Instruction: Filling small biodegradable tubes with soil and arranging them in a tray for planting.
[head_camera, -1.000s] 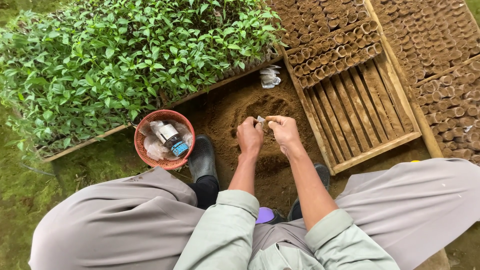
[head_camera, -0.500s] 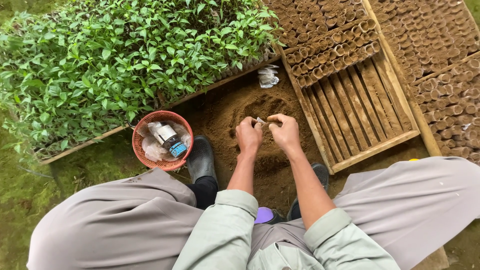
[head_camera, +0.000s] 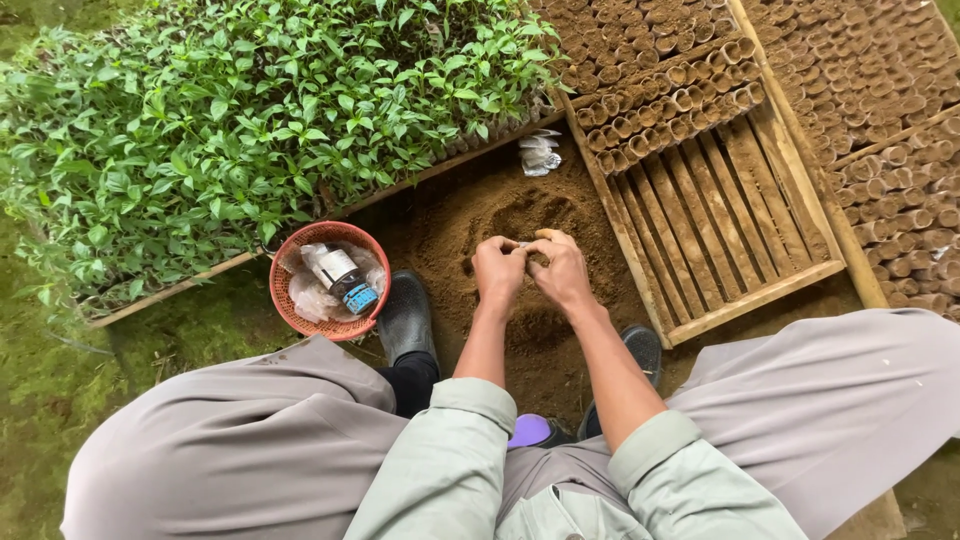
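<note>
- Where the fingertips of both hands meet, they pinch a small pale tube (head_camera: 522, 244), most likely one of the little seedling pots, though it is nearly hidden and its detail cannot be made out.
- The left hand (head_camera: 499, 270) curls its fingers inward toward the tube; the right hand (head_camera: 560, 270) does the same from the other side, so the knuckles almost touch.
- Both hands hover just above a mound of loose brown soil (head_camera: 520, 215), which has a scooped hollow in it right beyond the fingers, close enough that soil is within easy reach.
- The person sits low with knees wide apart in grey trousers, pale green sleeves at the wrists, and two dark boots (head_camera: 405, 315) planted at the soil's near edge.
- To the right of the hands lies a slatted wooden tray (head_camera: 725, 225); its far end is packed with upright soil-filled tubes (head_camera: 670, 105), and its near end shows bare slats.
- To the left, beside the left boot, an orange basket (head_camera: 330, 280) holds a small bottle and crumpled clear plastic.
- Beyond the basket spreads a dense bed of leafy green seedlings (head_camera: 250, 120).
- A small heap of clear plastic (head_camera: 540, 152) lies at the soil's far edge.
</note>
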